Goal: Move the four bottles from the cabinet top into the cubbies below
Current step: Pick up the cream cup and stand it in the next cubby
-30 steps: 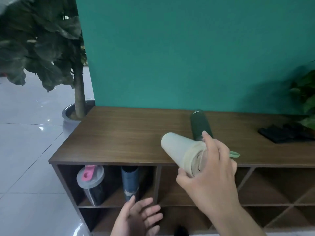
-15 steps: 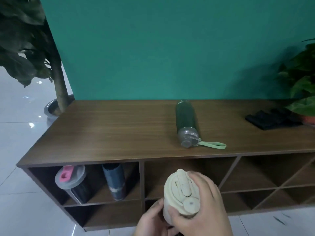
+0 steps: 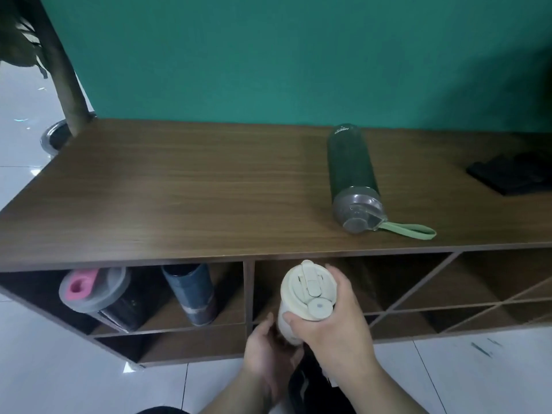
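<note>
The right hand (image 3: 334,321) is wrapped around the upper body of the cream bottle (image 3: 304,297), thumb at the near side of its lid and fingers curled over the far side; the left hand (image 3: 268,351) cups the lower body, fingers half closed against it. The bottle stands nearly upright in front of the middle cubby (image 3: 352,282), just below the front edge of the cabinet top (image 3: 179,189) (whether its base touches the shelf is hidden by the hands). Two bottles already stand in the left cubby (image 3: 143,318): the pink-lidded bottle (image 3: 92,294), tilted, and the blue bottle (image 3: 191,291). The dark green bottle (image 3: 352,174) lies on its side on the cabinet top, right of centre, its cap and green strap (image 3: 409,231) toward the front edge.

Likely risks: the tall lid may strike the underside of the top if the bottle enters too upright; the round green bottle may roll once nudged.

The surface is dark wood grain; behind it a teal wall (image 3: 268,55); below, a glossy white tiled floor (image 3: 44,369). A plant trunk (image 3: 65,85) stands at the left end, and a black object (image 3: 513,174) lies near the right end.
</note>
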Demonstrator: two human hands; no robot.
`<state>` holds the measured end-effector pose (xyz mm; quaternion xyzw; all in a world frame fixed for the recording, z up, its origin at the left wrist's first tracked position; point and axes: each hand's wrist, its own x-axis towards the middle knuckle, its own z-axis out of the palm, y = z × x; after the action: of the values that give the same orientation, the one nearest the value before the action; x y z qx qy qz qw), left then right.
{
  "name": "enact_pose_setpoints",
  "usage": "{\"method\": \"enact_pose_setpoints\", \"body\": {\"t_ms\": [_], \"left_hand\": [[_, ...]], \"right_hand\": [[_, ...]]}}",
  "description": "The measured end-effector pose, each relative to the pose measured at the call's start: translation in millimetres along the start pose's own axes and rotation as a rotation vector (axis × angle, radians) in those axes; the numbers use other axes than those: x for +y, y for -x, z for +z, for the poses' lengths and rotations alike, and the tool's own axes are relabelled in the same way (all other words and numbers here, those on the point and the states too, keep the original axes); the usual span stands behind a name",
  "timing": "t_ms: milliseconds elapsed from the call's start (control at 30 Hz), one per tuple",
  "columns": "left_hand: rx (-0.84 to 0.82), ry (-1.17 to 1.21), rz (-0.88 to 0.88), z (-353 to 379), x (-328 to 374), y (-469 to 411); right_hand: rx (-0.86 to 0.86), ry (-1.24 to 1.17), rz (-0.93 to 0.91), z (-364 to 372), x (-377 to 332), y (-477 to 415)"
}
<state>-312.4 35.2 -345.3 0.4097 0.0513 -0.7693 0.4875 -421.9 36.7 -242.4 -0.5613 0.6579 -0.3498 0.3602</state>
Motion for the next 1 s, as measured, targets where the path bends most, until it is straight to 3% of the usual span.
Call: {"method": "enact_pose_setpoints", "body": {"t_ms": [367, 1000], "left_hand": [[0.02, 0.112, -0.034, -12.6, 3.7, -38.3], [0.044, 0.085, -0.025, -12.3, 13.4, -42.5]], "right_hand": [[0.07, 0.027, 0.023, 25.7, 9.3, -42.1], [-0.01, 0.054, 0.063, 35.7, 13.3, -53.7]]}}
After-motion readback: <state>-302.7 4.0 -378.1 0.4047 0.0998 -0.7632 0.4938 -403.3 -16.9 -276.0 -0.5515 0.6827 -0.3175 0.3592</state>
